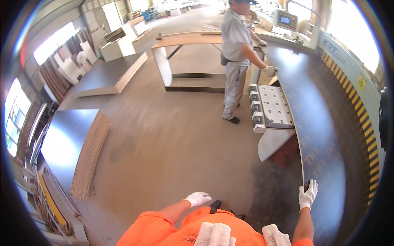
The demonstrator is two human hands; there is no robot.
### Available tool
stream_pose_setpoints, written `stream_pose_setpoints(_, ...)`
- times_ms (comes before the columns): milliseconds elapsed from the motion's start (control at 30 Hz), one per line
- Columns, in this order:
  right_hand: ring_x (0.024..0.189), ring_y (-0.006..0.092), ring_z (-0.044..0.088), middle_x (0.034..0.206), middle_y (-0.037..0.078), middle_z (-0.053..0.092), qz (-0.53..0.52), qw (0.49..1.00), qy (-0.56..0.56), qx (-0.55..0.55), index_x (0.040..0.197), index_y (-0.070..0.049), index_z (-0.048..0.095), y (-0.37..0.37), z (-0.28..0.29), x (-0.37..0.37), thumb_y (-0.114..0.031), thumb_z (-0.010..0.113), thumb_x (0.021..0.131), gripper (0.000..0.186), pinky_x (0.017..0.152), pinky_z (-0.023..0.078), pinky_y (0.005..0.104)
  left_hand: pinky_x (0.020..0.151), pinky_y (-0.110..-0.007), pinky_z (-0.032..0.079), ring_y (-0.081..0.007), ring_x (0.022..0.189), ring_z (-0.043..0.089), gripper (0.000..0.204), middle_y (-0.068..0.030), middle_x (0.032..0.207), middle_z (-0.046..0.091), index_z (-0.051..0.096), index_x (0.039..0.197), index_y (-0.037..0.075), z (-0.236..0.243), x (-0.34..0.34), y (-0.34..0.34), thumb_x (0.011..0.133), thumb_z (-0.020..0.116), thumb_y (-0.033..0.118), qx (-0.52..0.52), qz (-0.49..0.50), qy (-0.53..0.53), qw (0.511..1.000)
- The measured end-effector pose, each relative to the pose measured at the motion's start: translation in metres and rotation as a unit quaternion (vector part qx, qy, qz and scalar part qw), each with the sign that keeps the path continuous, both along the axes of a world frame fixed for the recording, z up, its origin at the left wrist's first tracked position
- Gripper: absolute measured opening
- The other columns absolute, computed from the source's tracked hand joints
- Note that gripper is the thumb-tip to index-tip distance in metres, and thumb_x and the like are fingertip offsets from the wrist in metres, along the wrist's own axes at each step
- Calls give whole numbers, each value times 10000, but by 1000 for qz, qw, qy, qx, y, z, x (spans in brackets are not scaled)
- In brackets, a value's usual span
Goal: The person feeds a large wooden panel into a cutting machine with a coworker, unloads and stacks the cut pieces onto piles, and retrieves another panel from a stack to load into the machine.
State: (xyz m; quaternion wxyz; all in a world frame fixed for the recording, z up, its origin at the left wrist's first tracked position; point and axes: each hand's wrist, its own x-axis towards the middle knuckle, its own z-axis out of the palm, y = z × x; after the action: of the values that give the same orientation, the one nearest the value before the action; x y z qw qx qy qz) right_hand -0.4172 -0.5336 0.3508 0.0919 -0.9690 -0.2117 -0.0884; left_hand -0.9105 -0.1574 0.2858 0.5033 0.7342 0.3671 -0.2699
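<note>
A long dark film-faced panel [312,110] with printed marks lies along my right side on the machine bed. On its near left edge rests my right hand [308,196] in a white glove, fingers stretched out over the top face and thumb apart near the edge. My left hand [198,199], also white-gloved, hangs over the floor before my body, touching nothing, its fingers stretched toward the right. Farther up the panel, a co-worker [237,45] in grey has one gloved hand [269,71] at its left edge and the other near the far end.
Yellow-and-black stripes [357,102] line the machine on the right. A white bolted support table [273,104] juts out beside the panel. A control screen [286,20] stands far right. Stacked panels [92,151] and another pile [129,74] stand left. A frame table [164,67] stands behind the co-worker.
</note>
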Motion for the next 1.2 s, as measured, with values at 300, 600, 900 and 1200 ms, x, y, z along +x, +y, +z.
stream_pose_setpoints(300,1655,452,369,1741,237,489,-30,999,18,34,1598,-9,592,-41,13,-37,-362,838,913,810,1405,243,541,1215,-320,462,-199,1466,612,664,-110,1601,668,622,1617,35,68,116,-39,1125,656,480,-386,-170,-30,906)
stream_pose_setpoints(600,1644,439,408,1710,226,545,-166,983,5,83,1527,-13,683,-156,10,-117,-376,752,1007,638,1400,251,526,1170,-353,507,-238,1345,687,493,-106,1467,739,763,1449,82,61,177,-53,1110,673,429,-285,-273,-83,915)
stream_pose_setpoints(900,1654,431,396,1716,241,529,-327,943,-22,53,1546,11,654,-209,3,-152,-362,696,1063,612,1407,226,537,950,-358,599,-180,1034,752,315,-82,1057,809,807,1139,44,44,247,-93,1104,687,333,-148,-344,-137,917)
stream_pose_setpoints(1200,1620,471,439,1655,280,576,-317,945,-57,60,1484,54,685,-206,6,-149,-318,741,1009,606,1401,245,576,965,-478,613,-397,1030,770,104,-171,1071,808,788,990,44,78,470,-144,971,785,145,84,-312,-598,733)
